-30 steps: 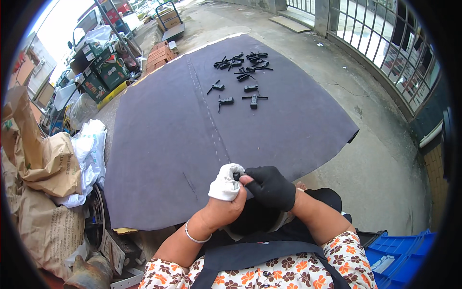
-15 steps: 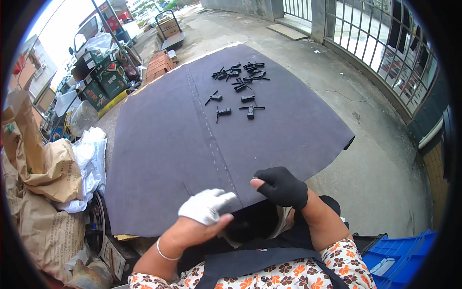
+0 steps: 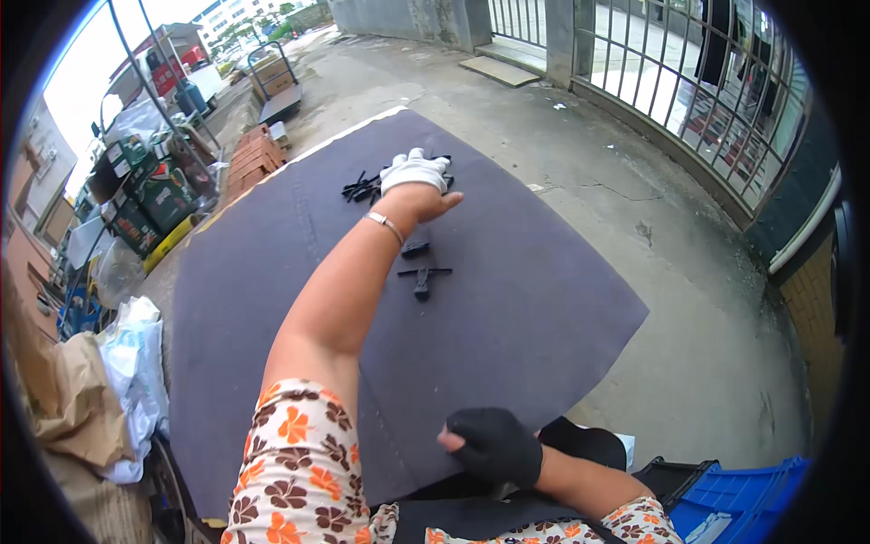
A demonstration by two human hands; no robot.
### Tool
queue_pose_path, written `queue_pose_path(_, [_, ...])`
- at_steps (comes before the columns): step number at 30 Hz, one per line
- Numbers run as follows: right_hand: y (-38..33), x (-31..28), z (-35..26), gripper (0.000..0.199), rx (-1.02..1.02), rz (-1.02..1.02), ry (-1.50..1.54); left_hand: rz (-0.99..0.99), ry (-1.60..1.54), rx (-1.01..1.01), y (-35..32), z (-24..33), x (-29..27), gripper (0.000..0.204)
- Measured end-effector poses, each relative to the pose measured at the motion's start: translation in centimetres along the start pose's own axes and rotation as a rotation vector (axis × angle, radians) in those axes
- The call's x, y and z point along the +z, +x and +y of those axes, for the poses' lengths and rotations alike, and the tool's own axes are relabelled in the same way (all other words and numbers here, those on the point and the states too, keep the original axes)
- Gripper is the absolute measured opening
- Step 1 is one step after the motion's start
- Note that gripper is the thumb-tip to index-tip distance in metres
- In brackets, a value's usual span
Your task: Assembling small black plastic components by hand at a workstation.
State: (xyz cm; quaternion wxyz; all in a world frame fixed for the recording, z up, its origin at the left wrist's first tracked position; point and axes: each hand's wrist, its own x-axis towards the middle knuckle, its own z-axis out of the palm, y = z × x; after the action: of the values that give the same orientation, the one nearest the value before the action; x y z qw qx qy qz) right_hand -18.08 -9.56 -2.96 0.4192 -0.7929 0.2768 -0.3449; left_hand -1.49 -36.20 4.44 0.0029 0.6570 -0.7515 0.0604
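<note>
The left hand [image 3: 414, 172], in a white glove, is reaching with curled fingers onto the black parts [image 3: 367, 189] clustered near the dark mat's [image 3: 272, 272] far edge; whether it is gripping one, I cannot tell. The black-gloved right hand [image 3: 497, 444] is resting loosely closed at the near edge, probably steadying. Green crates [image 3: 154, 195] are stacked beyond the left edge.

The left hand [image 3: 414, 170] wears a white knit glove and a thin silver bracelet; the right hand [image 3: 496, 444] wears a black glove. Short sleeves show orange-and-brown flowers on white.
</note>
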Motion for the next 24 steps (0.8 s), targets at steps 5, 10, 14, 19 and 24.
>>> queue_pose_path(5, [0.2, -2.2, -0.1, 0.015, 0.017, -0.215, 0.226, -0.166, 0.041, -0.119, 7.5, -0.3, 3.0, 0.066])
queue_pose_path(10, [0.1, -2.8, 0.0, 0.011, -0.035, -0.319, 0.348, -0.125, -0.164, -0.079, 9.8, -3.9, 5.9, 0.055])
queue_pose_path(14, [0.2, -2.5, -0.1, 0.011, 0.01, -0.224, 0.415, -0.044, -0.343, 0.161, 5.7, -5.2, 6.7, 0.033])
queue_pose_path(19, [-0.1, -1.9, -0.2, 0.011, -0.016, -0.142, 0.24, -0.198, -0.352, 0.389, -7.3, -5.0, 2.8, 0.041])
queue_pose_path(24, [0.1, -1.5, -0.2, 0.013, 0.083, -0.121, 0.145, -0.218, -0.515, 0.471, -11.1, -5.2, -2.1, 0.031])
